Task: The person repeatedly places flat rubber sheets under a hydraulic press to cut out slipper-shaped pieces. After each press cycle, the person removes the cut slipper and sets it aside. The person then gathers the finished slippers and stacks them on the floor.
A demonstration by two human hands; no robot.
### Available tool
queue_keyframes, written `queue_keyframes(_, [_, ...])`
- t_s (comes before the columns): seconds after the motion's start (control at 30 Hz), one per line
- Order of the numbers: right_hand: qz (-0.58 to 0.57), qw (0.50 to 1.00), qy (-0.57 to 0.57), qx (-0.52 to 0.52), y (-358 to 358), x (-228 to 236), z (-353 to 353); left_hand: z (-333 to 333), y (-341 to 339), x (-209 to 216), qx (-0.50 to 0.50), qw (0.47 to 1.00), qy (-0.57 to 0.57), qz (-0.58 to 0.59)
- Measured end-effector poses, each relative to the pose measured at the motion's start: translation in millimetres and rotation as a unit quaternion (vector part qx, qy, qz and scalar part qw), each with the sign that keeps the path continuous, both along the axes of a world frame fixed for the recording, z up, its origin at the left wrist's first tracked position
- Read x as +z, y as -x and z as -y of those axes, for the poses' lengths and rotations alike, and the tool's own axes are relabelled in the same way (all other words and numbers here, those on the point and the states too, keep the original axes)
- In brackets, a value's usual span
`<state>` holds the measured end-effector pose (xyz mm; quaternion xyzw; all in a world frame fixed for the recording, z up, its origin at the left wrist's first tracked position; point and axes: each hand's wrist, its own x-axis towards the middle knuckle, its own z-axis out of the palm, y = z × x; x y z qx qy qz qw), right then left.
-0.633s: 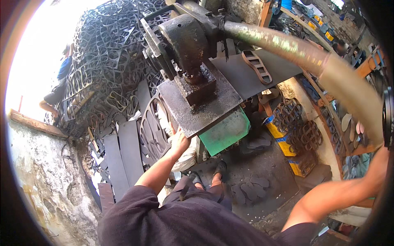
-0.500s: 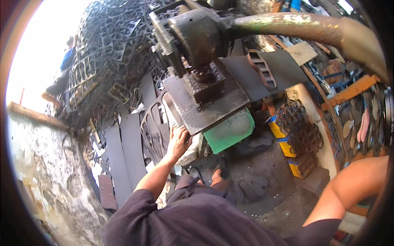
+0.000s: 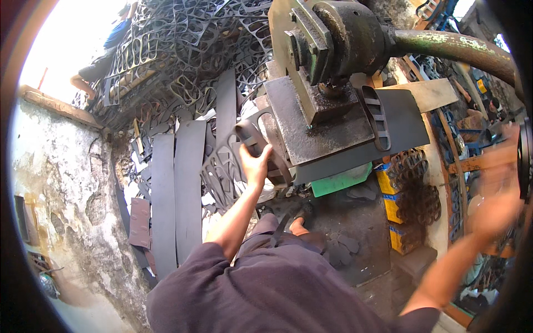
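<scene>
My left hand point(image 3: 256, 166) is at the left edge of a press's square metal plate point(image 3: 327, 125). Its thumb and fingers are closed around a dark, curved, sole-shaped frame point(image 3: 251, 135). Beneath the plate a black sheet point(image 3: 333, 164) lies over a green block point(image 3: 341, 181) and sticks out to the right. On that right part rests another sole-shaped frame with crossbars point(image 3: 380, 117). My right hand point(image 3: 497, 208) is raised at the far right, near a dark round rim point(image 3: 524, 161); motion smears its fingers.
Long black strips point(image 3: 190, 194) lie at left beside a rough wall point(image 3: 83, 194). Cut-out sheet scraps point(image 3: 189, 50) pile up behind. Yellow-blue boxes point(image 3: 395, 210) with brown loops stand at right, below the press's thick curved pipe point(image 3: 455, 50). Sole-shaped pieces point(image 3: 341, 247) lie on the floor.
The view has shifted, placing the press farther right. The black sheet now covers much of the green block. My left hand now grips the dark frame; my right hand has come into view, moving.
</scene>
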<state>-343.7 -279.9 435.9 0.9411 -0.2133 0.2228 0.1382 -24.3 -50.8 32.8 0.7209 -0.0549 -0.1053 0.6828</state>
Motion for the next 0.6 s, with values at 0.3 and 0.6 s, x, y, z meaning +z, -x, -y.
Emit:
queue_keyframes(0.3, [0.184, 0.950, -0.250, -0.022, -91.8, -304.6, -172.2, 37.2, 120.1, 164.5, -0.188, 0.979, -0.011, 0.082])
queue_keyframes(0.6, [0.113, 0.850, -0.368, -0.359, -17.7, -340.5, 121.7, -10.3, 116.5, -24.6, -0.278, 0.901, -0.273, 0.191])
